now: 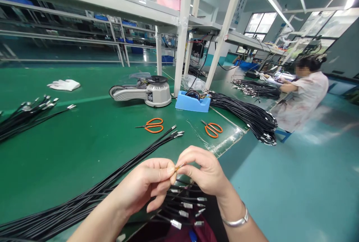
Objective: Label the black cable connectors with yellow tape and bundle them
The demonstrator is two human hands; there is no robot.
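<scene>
My left hand (pixel 153 176) pinches a small amber strip (pixel 180 167) between thumb and forefinger, its other fingers loosely curled. My right hand (pixel 203 169), with a silver bangle on the wrist, meets it there, thumb and forefinger closed about the same strip. Whether the strip sits on a cable end is hidden by the fingers. Below both hands, black cables with metal connectors (pixel 183 214) fan out over the bench edge. Another bundle of black cables (pixel 146 148) runs diagonally across the green bench, its connector tips pointing away from me.
Orange-handled scissors (pixel 153 125) and a second pair (pixel 213 129) lie beyond my hands. Behind them stand a grey tape dispenser (pixel 157 94) and a blue tape holder (pixel 192 102). A white glove (pixel 64 84) lies left. Coiled cables (pixel 244 115) overhang the right edge; a co-worker (pixel 304 92) sits beyond.
</scene>
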